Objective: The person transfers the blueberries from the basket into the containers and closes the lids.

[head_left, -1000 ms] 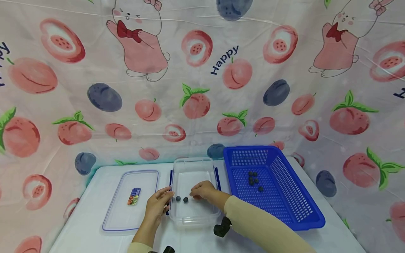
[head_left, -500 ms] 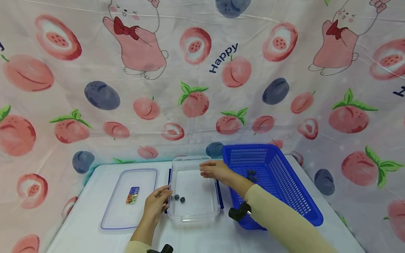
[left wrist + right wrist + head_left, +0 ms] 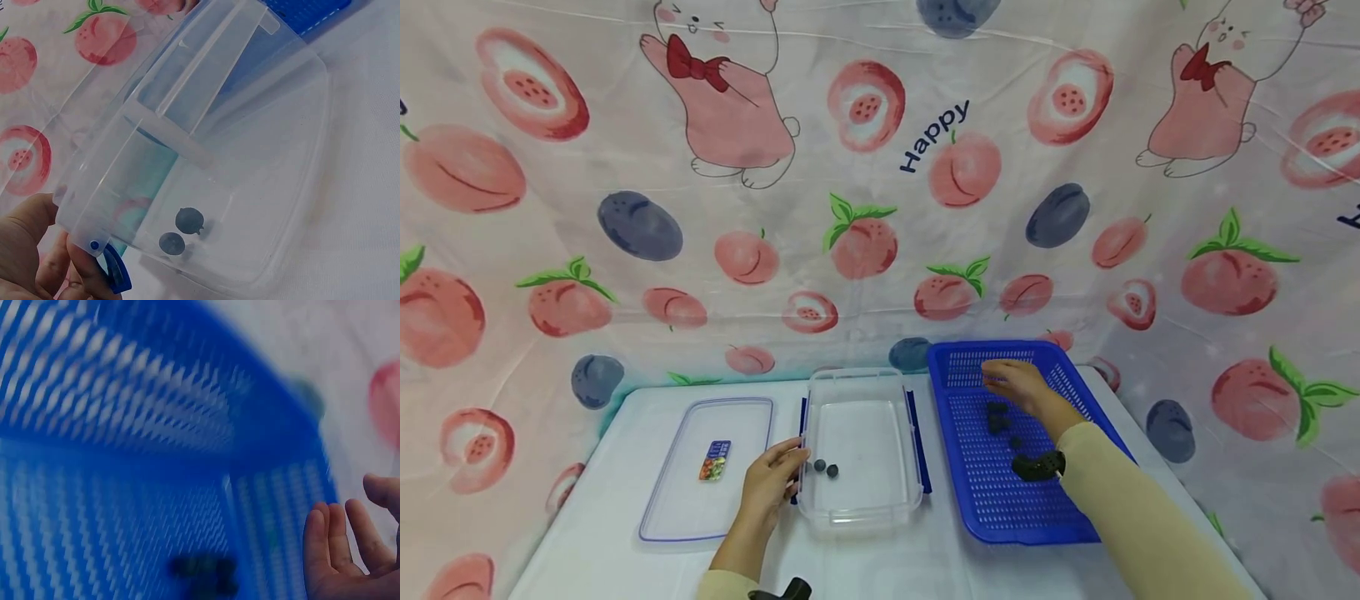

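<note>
My left hand point(image 3: 767, 481) grips the left side of a clear plastic food container point(image 3: 859, 518), thumb outside and fingers curled by a blue latch point(image 3: 117, 269). Two blueberries lie on the container's floor: one point(image 3: 189, 220) shows its crown, and the other point(image 3: 172, 244) touches or nearly touches it. Over the blue plastic basket point(image 3: 981, 500), my right hand point(image 3: 1021, 386) hovers with relaxed, slightly bent fingers and nothing in them. Several dark blueberries point(image 3: 997, 422) lie below it on the basket floor, blurred in the right wrist view.
A clear lid point(image 3: 673, 508) with a blue rim and a coloured label point(image 3: 715, 461) lies flat left of the container. The white table point(image 3: 587, 517) backs onto a fruit-printed curtain point(image 3: 865, 175). The basket walls rise around the berries.
My right hand has left the container, where it was low beside the two blueberries, and moved right over the basket. My left hand stays on the container's side.
</note>
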A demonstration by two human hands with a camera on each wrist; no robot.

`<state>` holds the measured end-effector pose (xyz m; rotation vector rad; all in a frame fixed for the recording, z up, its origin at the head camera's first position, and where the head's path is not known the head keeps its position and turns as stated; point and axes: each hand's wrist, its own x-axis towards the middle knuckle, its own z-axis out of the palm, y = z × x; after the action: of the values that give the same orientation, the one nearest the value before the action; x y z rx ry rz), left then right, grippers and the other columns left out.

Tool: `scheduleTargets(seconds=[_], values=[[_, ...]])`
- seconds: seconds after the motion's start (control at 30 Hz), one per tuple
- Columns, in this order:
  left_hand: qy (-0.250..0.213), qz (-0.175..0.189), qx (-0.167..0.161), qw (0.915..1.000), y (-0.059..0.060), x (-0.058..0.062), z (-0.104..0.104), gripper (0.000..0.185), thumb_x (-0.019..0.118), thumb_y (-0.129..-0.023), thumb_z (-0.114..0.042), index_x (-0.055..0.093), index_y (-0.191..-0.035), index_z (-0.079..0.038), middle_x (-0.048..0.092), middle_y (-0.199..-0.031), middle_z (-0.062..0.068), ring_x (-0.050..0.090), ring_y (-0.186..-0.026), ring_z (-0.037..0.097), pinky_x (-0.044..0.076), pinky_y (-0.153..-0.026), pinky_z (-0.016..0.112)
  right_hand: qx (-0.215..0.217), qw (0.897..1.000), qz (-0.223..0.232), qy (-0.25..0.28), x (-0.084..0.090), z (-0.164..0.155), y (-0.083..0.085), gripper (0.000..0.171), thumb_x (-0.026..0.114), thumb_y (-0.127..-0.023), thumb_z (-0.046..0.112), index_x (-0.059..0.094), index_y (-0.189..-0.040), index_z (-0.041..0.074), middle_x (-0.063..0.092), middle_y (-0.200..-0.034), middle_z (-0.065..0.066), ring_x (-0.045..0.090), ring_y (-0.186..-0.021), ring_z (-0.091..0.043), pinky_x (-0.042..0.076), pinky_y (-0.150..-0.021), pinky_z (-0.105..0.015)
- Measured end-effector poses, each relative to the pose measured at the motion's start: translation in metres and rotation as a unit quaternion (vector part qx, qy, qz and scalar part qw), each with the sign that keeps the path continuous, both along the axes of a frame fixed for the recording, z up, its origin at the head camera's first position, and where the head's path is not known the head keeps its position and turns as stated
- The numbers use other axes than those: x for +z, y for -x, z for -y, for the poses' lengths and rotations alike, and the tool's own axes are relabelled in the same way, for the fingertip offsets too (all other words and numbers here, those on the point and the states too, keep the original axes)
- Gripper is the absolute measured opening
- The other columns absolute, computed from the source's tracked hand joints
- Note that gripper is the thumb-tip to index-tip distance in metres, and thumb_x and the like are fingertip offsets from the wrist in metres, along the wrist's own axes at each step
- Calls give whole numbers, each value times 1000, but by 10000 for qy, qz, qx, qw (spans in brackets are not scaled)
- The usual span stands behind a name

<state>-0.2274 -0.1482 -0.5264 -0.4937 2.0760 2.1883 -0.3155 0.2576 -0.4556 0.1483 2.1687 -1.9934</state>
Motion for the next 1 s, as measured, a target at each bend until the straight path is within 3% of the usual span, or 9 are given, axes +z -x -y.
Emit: scheduleTargets(seconds=[0.2, 0.47, 0.67, 0.87, 1.0], values=[[-24, 2, 23, 10000, 1, 1, 0, 47, 71, -91, -20, 59, -133, -2, 61, -91, -6, 52, -77, 8, 47, -54, 17, -38, 9946, 175, -1027, -18, -27, -8, 49, 54, -102, 15, 42, -139, -15, 41, -146, -30, 47, -132, -38, 44, -107, -43], [39, -19, 89, 10000, -1, 4, -3, 47, 74, -89, -21, 61, -130, -3, 62, -89, -6, 53, -76, 9, 47, -54, 17, -141, 9842, 395, -1720, -38, -43, -16, 44, 58, -98, 13, 51, -131, -16, 52, -136, -30, 57, -119, -37, 51, -98, -43], [62, -27, 99, 9999, -1, 4, -3, 46, 74, -89, -21, 61, -129, -3, 62, -90, -6, 52, -76, 9, 47, -54, 17, -342, 9829, 458, -1750, -53, -47, -16, 40, 63, -95, 9, 56, -124, -17, 61, -124, -28, 65, -108, -33, 53, -93, -42], [56, -10, 94, 9999, -2, 5, -3, 46, 73, -90, -21, 61, -130, -3, 62, -89, -6, 52, -76, 9, 47, -54, 17, -514, 9880, 508, -1369, -58, -47, -18, 37, 64, -92, 4, 57, -120, -19, 70, -103, -13, 66, -88, -14, 56, -88, -38], [57, 9, 68, 10000, -2, 6, -2, 46, 72, -90, -21, 60, -131, -3, 62, -89, -5, 52, -77, 10, 47, -55, 17, -611, 9889, 475, -1267, -63, -46, -17, 38, 65, -91, 4, 57, -120, -19, 69, -99, -7, 64, -83, -9, 57, -85, -34]])
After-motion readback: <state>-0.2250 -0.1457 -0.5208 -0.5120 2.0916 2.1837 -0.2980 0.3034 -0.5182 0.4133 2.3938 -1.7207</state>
